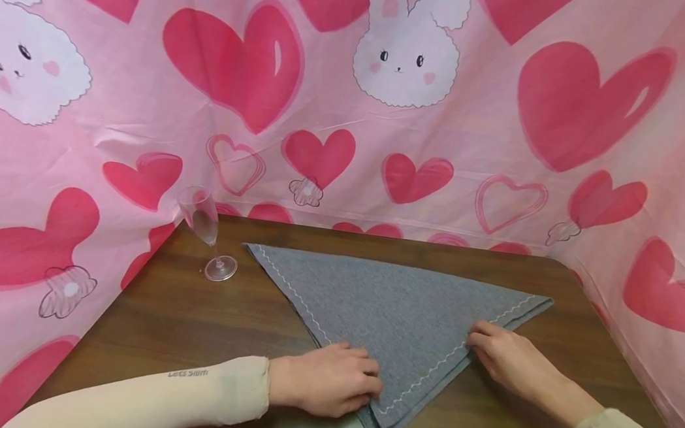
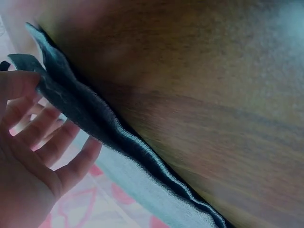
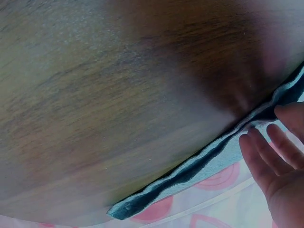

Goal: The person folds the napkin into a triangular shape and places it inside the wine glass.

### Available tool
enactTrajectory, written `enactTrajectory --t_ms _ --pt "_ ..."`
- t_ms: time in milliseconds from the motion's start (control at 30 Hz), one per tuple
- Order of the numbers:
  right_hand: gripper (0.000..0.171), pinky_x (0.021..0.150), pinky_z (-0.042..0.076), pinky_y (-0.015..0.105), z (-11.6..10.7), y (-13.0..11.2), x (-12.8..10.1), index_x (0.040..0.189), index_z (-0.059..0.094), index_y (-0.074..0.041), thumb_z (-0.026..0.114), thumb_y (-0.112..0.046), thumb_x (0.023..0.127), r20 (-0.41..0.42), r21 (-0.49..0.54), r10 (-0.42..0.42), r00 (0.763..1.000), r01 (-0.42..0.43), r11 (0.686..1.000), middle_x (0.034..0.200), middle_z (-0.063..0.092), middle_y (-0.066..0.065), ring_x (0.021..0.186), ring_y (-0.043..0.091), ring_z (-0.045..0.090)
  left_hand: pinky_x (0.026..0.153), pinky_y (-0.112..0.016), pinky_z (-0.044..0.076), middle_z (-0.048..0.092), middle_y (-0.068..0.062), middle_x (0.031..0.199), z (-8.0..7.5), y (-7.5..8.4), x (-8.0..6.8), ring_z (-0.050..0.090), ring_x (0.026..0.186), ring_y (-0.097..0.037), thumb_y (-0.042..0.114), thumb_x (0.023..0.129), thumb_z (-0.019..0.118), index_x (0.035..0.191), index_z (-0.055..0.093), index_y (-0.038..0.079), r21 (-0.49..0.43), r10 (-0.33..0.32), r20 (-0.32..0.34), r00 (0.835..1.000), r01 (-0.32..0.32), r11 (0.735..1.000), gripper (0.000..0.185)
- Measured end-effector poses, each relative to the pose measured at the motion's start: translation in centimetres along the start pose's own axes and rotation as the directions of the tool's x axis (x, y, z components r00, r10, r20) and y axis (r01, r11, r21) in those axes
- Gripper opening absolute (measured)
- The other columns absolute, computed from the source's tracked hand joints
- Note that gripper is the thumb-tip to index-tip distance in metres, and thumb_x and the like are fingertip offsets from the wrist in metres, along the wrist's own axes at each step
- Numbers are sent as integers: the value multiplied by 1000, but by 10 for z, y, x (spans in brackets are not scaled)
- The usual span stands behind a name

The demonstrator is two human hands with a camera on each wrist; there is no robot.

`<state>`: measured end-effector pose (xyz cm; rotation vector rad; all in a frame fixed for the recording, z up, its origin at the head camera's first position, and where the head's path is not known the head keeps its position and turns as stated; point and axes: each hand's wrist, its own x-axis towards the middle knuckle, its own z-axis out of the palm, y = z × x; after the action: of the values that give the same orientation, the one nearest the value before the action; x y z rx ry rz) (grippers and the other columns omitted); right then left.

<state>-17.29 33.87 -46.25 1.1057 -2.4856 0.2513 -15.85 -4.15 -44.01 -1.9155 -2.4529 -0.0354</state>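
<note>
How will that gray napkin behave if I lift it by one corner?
The gray napkin would probably droop limply: it lies folded flat in a triangle, and its layered edges sag and ripple in the wrist views. It looks light, so the left hand or right hand could likely slide it across the smooth table.

Grey napkin (image 1: 395, 309) folded into triangle, white zigzag stitching, flat on table; seemingly two layers

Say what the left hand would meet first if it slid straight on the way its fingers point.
The left hand points right, across the folded grey napkin. It would likely cross the napkin's near corner first, then the bare table just below the right hand, though depth is unclear.
</note>
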Motion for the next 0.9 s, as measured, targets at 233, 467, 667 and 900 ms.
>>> enactTrajectory --t_ms 233,467,667,900 --pt "34 71 60 41 2 1 -3 95 74 -9 84 10 69 15 23 1 1000 -1 1000 108 70 7 88 23 73 77 -24 48 61 16 106 -2 -1 -2 56 97 -1 27 106 64 111 70 29 -75 10 -13 1000 -11 997 8" --pt "35 71 60 38 4 0 -4 94 72 -9 82 11 68 21 20 -13 1000 13 1000 110 72 8 90 23 74 79 -24 50 63 15 110 -3 1 -3 57 98 -1 27 107 62 114 71 28 -99 26 -17 1000 -28 995 11" --pt "34 74 59 32 4 1 -5 94 71 -11 81 11 70 18 28 -15 1000 14 1000 111 72 7 92 22 74 78 -23 48 62 16 110 -3 2 -4 55 98 -1 28 107 63 112 71 28 -76 34 -17 999 -35 996 9" --pt "36 77 59 34 4 1 -6 99 72 -11 81 10 71 25 39 -6 1000 5 999 112 71 4 95 20 73 75 -22 46 61 17 108 -5 3 -5 54 95 0 29 106 64 110 70 29 -54 40 -27 999 -41 998 7"
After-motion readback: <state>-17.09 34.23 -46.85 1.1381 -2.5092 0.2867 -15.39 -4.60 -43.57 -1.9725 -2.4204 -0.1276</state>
